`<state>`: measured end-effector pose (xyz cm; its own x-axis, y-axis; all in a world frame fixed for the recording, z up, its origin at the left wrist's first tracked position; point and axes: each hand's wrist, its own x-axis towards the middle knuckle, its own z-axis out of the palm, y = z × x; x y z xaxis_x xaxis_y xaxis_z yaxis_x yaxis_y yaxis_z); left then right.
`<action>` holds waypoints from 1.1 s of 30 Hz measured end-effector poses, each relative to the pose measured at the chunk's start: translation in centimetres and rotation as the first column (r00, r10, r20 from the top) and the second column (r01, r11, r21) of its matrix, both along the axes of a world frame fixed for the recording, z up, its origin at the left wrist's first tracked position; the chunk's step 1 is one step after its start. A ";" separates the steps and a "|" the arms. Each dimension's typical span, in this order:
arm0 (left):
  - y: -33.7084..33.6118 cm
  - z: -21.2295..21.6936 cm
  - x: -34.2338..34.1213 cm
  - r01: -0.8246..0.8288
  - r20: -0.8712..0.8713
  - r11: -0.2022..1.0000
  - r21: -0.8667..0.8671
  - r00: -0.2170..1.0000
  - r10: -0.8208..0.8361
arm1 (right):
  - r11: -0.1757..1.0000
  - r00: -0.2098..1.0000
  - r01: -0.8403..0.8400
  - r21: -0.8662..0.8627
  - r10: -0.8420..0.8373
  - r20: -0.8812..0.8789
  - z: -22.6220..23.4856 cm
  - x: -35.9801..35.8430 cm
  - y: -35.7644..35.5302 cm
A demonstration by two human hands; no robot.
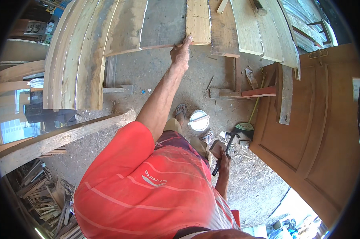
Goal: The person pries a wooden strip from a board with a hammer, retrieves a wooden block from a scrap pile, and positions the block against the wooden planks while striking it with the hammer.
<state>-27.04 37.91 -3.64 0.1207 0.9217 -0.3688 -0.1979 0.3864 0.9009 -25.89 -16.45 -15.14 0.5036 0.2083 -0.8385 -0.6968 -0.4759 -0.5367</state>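
My left hand (181,55) reaches forward to the near end of a light wooden plank (198,24), one of several boards lying side by side on a raised support. Its thumb lies on the plank's top and the fingers curl at the end, partly hidden. Low at my right side, my right hand (224,162) is closed round a dark hammer (228,148), head up. A small brown wood block (217,149) shows against the hammer, seemingly in the same hand. Beside the held plank lie a grey weathered board (164,24) and a brown-stained board (223,34).
A white bucket (199,120) with a stick across it stands by my feet. To the right are a brown panelled door (303,131) and a green broom (244,127). A long beam (56,139) slants across the left, above scrap wood (48,199). Trestle legs (237,93) support the boards.
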 end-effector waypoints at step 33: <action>-1.0 0.7 -0.7 0.131 -0.092 0.991 -0.010 0.987 -0.131 | 0.942 0.895 -0.252 -0.220 0.314 0.318 10.3 -1.6 4.9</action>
